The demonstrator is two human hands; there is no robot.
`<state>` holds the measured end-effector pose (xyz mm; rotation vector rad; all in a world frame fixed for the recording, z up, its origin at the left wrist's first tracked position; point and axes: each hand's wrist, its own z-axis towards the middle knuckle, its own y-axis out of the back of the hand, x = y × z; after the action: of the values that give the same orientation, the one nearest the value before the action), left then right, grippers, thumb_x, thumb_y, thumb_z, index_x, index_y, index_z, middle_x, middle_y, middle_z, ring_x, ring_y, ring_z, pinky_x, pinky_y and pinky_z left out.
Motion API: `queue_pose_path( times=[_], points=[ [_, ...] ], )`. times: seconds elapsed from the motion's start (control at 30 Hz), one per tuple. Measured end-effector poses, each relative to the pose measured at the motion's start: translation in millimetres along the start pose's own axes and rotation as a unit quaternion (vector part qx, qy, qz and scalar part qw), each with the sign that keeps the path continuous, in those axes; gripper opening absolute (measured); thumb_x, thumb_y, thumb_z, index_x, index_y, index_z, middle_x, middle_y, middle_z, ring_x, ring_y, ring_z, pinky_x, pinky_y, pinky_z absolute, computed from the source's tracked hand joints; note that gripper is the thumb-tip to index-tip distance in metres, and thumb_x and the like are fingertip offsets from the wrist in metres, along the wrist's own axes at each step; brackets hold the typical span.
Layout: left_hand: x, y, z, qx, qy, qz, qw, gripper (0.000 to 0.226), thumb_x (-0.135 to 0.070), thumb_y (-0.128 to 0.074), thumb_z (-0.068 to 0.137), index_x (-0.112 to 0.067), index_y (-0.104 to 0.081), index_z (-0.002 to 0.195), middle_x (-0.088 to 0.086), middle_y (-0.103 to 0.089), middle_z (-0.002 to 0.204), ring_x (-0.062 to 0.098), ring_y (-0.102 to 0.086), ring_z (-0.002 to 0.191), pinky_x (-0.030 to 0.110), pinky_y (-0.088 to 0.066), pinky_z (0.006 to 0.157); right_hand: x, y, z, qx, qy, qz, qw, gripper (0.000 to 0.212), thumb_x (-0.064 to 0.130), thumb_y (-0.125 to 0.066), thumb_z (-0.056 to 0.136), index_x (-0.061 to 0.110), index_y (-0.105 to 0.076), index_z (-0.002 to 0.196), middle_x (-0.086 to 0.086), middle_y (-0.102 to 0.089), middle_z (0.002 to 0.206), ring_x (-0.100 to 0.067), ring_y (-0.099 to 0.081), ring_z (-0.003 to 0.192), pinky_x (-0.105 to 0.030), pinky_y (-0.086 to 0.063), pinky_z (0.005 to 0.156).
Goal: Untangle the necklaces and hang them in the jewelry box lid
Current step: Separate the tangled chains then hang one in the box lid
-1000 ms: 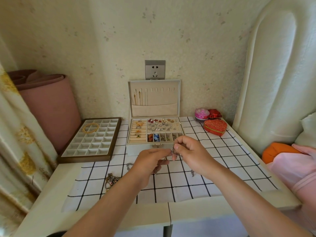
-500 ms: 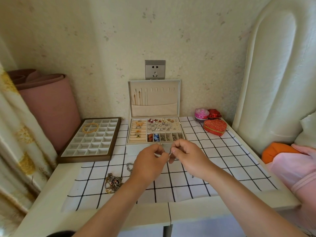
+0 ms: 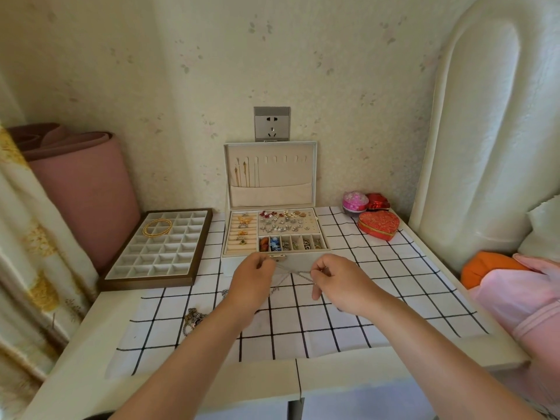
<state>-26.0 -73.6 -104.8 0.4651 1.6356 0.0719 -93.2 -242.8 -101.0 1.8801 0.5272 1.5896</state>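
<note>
My left hand (image 3: 253, 278) and my right hand (image 3: 339, 281) each pinch one end of a thin silver necklace (image 3: 292, 275), which is stretched between them just above the checked cloth. Directly behind the hands stands the cream jewelry box (image 3: 303, 260), full of small pieces. Its upright lid (image 3: 272, 174) has a row of hooks, with a few gold chains (image 3: 242, 174) hanging at the left. A tangled heap of jewelry (image 3: 194, 318) lies on the cloth to the left of my left forearm.
A brown compartment tray (image 3: 157, 253) holding gold bangles sits at the left. At the back right are a red heart-shaped box (image 3: 378, 225), a pink ball box (image 3: 354, 201) and a small red box (image 3: 377, 202). A wall socket (image 3: 271, 124) is above the lid.
My hands have drawn apart from each other, pulling the silver necklace out into a line between them. Both have also moved a little toward the box.
</note>
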Motion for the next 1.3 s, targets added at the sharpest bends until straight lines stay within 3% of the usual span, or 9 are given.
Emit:
queue_pose_path(
  times=[0.13,0.3,0.47,0.57,0.7,0.83,0.97,1.13,1.3],
  points=[
    [-1.7,3.7,0.6,0.018,0.059,-0.042,0.997,0.025,-0.019,-0.041,0.101,-0.014,-0.065,0.099,0.005,-0.061,0.092,0.015,-0.05,0.077,0.031,-0.046,0.075,-8.2,1.3,-1.8,0.034,-0.04,-0.118,0.992,0.014,0.026,-0.049,0.099,0.025,-0.06,0.091,0.003,-0.073,0.085,-0.014,-0.067,0.076,-0.037,-0.056,0.071],
    [-3.5,4.8,-5.2,0.044,0.062,-0.061,0.995,0.027,-0.017,-0.04,0.102,-0.012,-0.066,0.104,-0.002,-0.063,0.085,0.011,-0.05,0.072,0.025,-0.043,0.065,-14.0,-3.2,0.1,0.07,-0.066,-0.226,0.969,0.013,0.022,-0.058,0.092,0.017,-0.069,0.097,-0.001,-0.069,0.098,-0.021,-0.065,0.092,-0.035,-0.056,0.08],
    [-6.5,4.8,-10.9,0.118,0.05,-0.09,0.988,0.025,-0.017,-0.037,0.102,-0.009,-0.061,0.105,-0.004,-0.073,0.083,0.012,-0.049,0.066,0.021,-0.037,0.053,-6.3,-3.8,-0.5,0.037,-0.017,-0.315,0.948,0.025,0.023,-0.062,0.088,0.029,-0.071,0.111,0.005,-0.066,0.115,-0.02,-0.059,0.111,-0.033,-0.047,0.093],
    [-7.7,8.7,-11.8,0.147,0.027,-0.079,0.986,0.017,-0.016,-0.038,0.1,-0.012,-0.053,0.095,0.0,-0.07,0.08,0.016,-0.048,0.067,0.024,-0.035,0.055,5.1,-6.2,1.1,0.042,0.042,-0.156,0.986,0.038,0.029,-0.061,0.087,0.034,-0.067,0.124,0.01,-0.063,0.127,-0.015,-0.055,0.121,-0.034,-0.044,0.101],
    [-8.4,17.0,-12.5,0.161,-0.015,-0.046,0.986,0.016,-0.014,-0.042,0.1,-0.013,-0.052,0.087,0.0,-0.063,0.071,0.012,-0.047,0.059,0.025,-0.034,0.054,22.8,-16.7,5.7,0.08,0.055,0.06,0.993,0.014,0.033,-0.065,0.091,0.033,-0.076,0.082,0.008,-0.077,0.094,-0.006,-0.068,0.097,-0.028,-0.051,0.092],
    [-1.8,32.0,-6.6,0.132,-0.02,-0.029,0.991,0.009,-0.012,-0.053,0.097,-0.015,-0.055,0.089,-0.004,-0.05,0.064,0.008,-0.039,0.05,0.024,-0.031,0.049,27.7,-21.2,9.1,0.085,0.047,0.147,0.984,0.018,0.014,-0.058,0.099,0.021,-0.07,0.088,0.003,-0.074,0.079,-0.006,-0.067,0.073,-0.021,-0.052,0.076],
    [7.7,47.6,-4.7,0.048,-0.07,0.056,0.995,0.017,-0.003,-0.066,0.086,-0.016,-0.056,0.087,-0.005,-0.048,0.065,0.004,-0.04,0.049,0.015,-0.037,0.05,27.2,-29.0,16.8,0.052,0.028,0.095,0.994,0.018,0.022,-0.057,0.1,0.024,-0.069,0.086,0.007,-0.068,0.067,-0.009,-0.054,0.056,-0.026,-0.044,0.057],
    [17.4,54.5,-10.4,-0.068,-0.019,0.059,0.996,0.01,-0.01,-0.067,0.084,-0.018,-0.061,0.082,-0.003,-0.055,0.064,0.011,-0.048,0.056,0.024,-0.041,0.057,32.7,-47.6,21.7,0.036,0.037,0.073,0.996,0.019,0.02,-0.052,0.102,0.024,-0.066,0.091,0.014,-0.069,0.092,-0.003,-0.063,0.091,-0.024,-0.045,0.083],
    [16.5,69.6,-14.2,-0.052,-0.012,-0.1,0.994,0.011,-0.001,-0.062,0.091,-0.013,-0.061,0.09,0.007,-0.062,0.072,0.018,-0.065,0.072,0.032,-0.057,0.081,36.1,-54.5,26.2,0.004,0.024,0.2,0.98,0.016,0.015,-0.054,0.101,0.016,-0.068,0.092,0.001,-0.073,0.074,-0.01,-0.068,0.073,-0.032,-0.057,0.082]
  ],
)
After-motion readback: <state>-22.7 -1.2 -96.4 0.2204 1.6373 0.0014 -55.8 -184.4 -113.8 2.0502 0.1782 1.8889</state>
